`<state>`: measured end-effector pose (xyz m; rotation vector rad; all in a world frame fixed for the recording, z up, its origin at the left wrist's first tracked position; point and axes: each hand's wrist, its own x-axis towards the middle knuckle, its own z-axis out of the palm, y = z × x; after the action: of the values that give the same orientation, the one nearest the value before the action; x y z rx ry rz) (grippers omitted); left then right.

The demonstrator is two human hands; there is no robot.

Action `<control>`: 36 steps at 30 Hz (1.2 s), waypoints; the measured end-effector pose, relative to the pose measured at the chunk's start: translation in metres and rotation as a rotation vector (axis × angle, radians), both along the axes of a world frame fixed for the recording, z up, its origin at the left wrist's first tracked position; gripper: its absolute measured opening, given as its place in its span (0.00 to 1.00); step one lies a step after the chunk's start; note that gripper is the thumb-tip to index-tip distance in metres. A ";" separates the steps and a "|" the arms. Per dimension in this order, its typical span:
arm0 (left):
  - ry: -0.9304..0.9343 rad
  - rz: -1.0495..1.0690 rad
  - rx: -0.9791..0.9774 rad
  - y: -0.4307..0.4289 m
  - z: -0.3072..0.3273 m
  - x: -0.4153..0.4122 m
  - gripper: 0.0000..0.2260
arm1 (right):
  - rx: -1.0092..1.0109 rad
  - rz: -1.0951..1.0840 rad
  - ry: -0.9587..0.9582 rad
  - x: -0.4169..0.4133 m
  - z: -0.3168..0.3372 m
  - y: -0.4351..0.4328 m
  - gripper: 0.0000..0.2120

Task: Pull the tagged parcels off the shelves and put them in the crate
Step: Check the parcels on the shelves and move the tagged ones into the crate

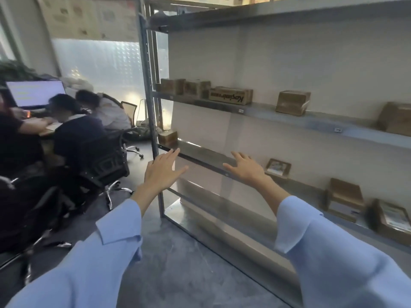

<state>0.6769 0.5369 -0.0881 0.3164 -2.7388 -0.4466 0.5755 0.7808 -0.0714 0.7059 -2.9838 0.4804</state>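
Note:
A grey metal shelf rack (266, 113) fills the right side. Brown cardboard parcels sit on it: several on the upper shelf, among them a printed flat box (230, 96) and a lone box (292, 102). One small parcel (168, 137) stands at the left end of the middle shelf, just above my left hand (163, 172). My left hand is empty with fingers spread by the rack's corner post. My right hand (246, 166) is also empty and spread in front of the middle shelf edge, left of a flat parcel (278, 167). No crate is in view.
More parcels (344, 198) lie on the lower shelf at right. People sit on black office chairs (104, 161) at a desk with a monitor (36, 92) to the left. Grey floor (178, 258) stretches between them and the rack.

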 end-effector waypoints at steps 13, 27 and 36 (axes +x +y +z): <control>0.014 0.106 -0.006 -0.165 0.014 -0.201 0.32 | -0.072 0.121 -0.010 -0.222 0.002 -0.194 0.32; -0.095 0.048 0.038 -0.341 -0.052 -0.404 0.33 | -0.096 0.104 -0.110 -0.397 -0.055 -0.361 0.31; -0.221 -0.122 0.051 -0.457 -0.093 -0.554 0.33 | -0.188 -0.094 -0.191 -0.509 -0.103 -0.472 0.32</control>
<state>0.1229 0.0795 -0.1806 0.2242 -2.9780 -0.5435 0.0670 0.3090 -0.1740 0.5290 -3.0700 0.8532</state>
